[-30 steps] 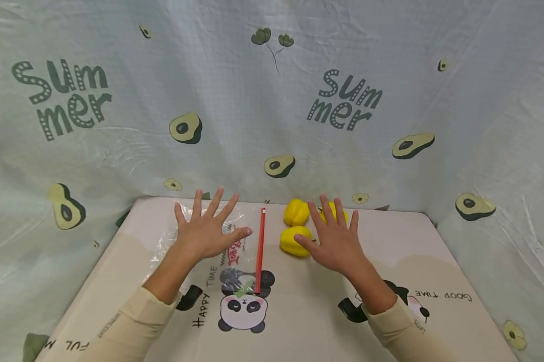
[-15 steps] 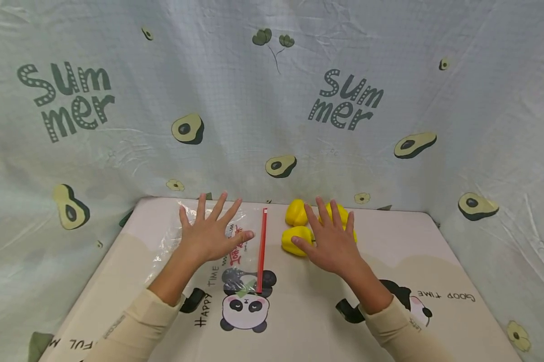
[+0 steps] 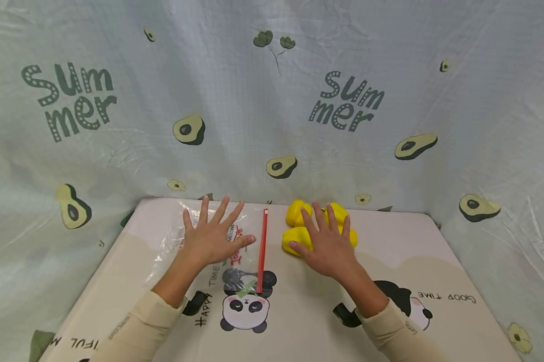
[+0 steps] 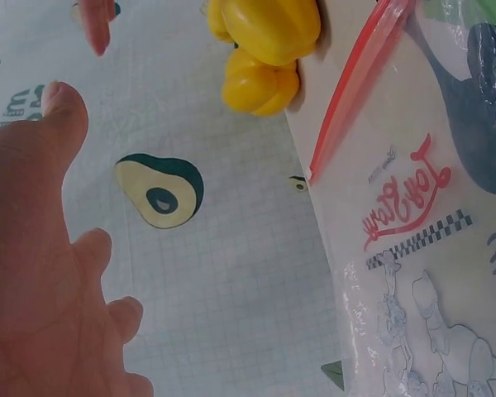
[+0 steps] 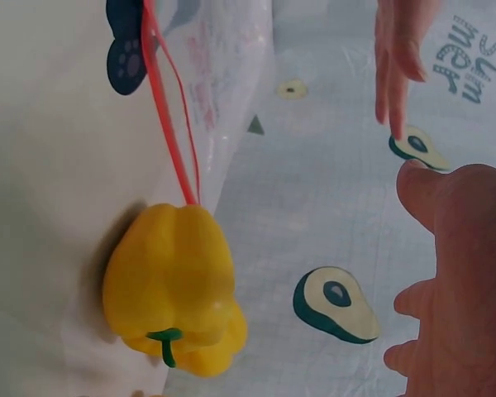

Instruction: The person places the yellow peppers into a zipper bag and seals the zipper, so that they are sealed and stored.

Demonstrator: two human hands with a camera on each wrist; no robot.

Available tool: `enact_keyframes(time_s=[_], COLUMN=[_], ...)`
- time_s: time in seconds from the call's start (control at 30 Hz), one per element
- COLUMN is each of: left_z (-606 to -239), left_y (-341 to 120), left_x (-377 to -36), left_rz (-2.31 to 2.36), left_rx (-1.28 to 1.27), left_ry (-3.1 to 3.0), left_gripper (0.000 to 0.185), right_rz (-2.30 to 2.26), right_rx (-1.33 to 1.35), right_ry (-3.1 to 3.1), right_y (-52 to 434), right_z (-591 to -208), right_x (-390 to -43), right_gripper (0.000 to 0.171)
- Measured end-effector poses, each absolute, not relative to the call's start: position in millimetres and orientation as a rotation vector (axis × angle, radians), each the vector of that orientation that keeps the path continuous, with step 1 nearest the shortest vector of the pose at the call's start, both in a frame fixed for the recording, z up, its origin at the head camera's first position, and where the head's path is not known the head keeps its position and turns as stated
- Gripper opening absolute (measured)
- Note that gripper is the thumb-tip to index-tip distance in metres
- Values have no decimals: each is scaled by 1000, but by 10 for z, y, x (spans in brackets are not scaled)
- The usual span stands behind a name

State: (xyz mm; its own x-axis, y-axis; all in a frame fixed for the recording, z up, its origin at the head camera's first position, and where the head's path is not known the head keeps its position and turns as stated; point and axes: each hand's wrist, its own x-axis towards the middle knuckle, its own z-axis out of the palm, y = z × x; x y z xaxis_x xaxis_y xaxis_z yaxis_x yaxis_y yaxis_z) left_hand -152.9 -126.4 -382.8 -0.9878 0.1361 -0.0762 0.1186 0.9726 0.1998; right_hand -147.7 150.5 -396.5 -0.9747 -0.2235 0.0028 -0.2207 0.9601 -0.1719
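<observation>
The left hand (image 3: 209,242) is above the bag (image 3: 248,254) — fingers spread, gripping nothing. The bag lies flat on the table (image 3: 303,317), its red zip (image 3: 262,251) facing the peppers (image 3: 295,238). These sit close together, under the right hand (image 3: 328,250) — also spread, with free fingers.

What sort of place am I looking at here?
Probably a curtained-off indoor tabletop workspace: an avocado-print curtain closes in the far side of a panda-print table, where yellow peppers and a clear bag lie. The wider room isn't visible.
</observation>
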Motion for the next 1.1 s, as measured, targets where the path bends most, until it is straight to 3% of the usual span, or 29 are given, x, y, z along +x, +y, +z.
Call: enact_keyframes(time_s=[1.1], left_z=[-4057], left_y=[-1152], left_x=[-1520], left_rz=[325], left_rx=[213], left_ry=[3031], left_gripper=[92], right_rz=[-291], right_rx=[-353], right_ry=[3086], right_y=[1442], right_z=[-4167], right_x=[-1416], right_gripper=[91])
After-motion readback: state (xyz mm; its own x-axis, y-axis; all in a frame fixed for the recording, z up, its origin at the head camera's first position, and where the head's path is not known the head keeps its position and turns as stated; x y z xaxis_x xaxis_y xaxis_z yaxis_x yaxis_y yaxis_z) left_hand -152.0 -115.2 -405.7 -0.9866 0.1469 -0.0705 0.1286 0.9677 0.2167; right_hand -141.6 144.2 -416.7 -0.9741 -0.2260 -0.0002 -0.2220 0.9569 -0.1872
